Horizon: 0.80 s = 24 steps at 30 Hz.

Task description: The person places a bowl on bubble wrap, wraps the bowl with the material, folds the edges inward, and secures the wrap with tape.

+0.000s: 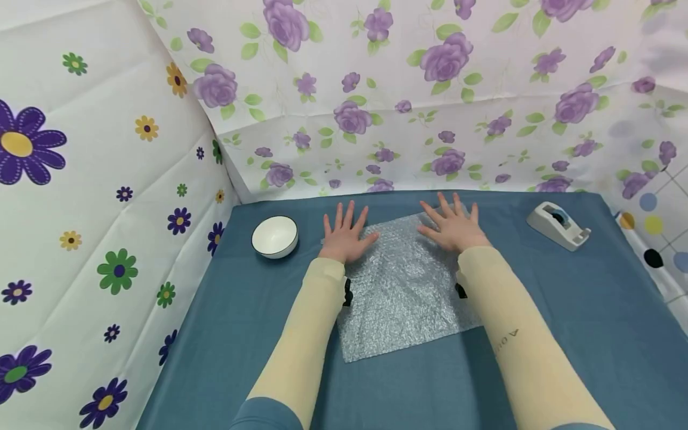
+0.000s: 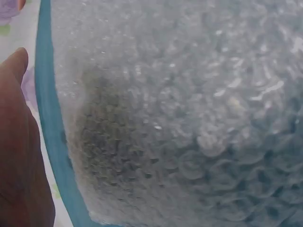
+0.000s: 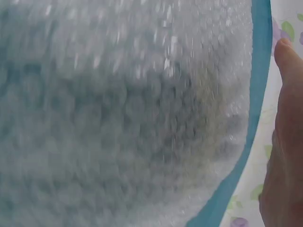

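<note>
A sheet of clear bubble wrap (image 1: 403, 286) lies flat on the blue cloth, turned slightly askew. At its far left corner is my left hand (image 1: 346, 236), fingers spread and straight. My right hand (image 1: 452, 227) is over the far right part of the sheet, its fingers likewise spread. Neither hand grips anything. In the left wrist view the bubble wrap (image 2: 180, 109) fills most of the picture, with part of the left hand (image 2: 21, 151) at the edge. The right wrist view shows the bubble wrap (image 3: 128, 118) somewhat blurred, beside the right hand (image 3: 289, 132).
A white bowl with a dark rim (image 1: 275, 237) stands left of the left hand. Toward the right edge of the blue cloth (image 1: 564, 334) sits a white tape dispenser (image 1: 559, 226). Flowered curtains (image 1: 349, 119) hang behind and at the left.
</note>
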### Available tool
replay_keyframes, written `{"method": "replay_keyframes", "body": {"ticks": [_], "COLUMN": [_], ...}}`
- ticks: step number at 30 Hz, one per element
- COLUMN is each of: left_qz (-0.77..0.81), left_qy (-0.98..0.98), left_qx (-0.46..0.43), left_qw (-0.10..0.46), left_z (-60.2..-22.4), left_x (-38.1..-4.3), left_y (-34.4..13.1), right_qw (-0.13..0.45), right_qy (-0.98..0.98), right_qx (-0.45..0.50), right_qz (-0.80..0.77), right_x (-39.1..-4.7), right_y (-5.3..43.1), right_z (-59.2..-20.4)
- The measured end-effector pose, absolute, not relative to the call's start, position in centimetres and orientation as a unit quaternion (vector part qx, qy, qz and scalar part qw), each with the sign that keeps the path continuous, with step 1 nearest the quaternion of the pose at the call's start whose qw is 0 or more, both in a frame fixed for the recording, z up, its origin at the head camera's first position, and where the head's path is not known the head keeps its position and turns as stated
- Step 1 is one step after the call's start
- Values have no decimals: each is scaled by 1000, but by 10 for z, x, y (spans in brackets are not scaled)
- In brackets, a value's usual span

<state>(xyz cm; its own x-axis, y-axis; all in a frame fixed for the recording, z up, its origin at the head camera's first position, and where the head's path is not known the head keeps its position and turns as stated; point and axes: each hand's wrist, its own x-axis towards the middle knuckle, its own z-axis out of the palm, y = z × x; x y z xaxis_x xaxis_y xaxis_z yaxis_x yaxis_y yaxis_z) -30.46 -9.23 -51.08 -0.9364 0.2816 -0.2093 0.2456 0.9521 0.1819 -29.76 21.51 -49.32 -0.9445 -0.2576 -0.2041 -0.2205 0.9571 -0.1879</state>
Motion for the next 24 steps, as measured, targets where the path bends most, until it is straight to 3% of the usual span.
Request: {"method": "replay_keyframes", "body": {"ticks": [9,17,24], "left_qz": [188,222,181], "left_qy": [927,876,876], "left_qx": [266,358,372], "left_qw": [183,234,246], "left_z": [-491,-494,-509], "left_x": [-278,-229,-200], "left_y": [-94,-99,-105], "right_qw": [207,210,231], "right_qy": [943,918,909], "right_qx": [-215,-261,-273], "right_qz": [-149,-210,-213], "right_x": [-285,-255,-244], "right_y": [253,290,301], "right_z": [-474,-488,-501]}}
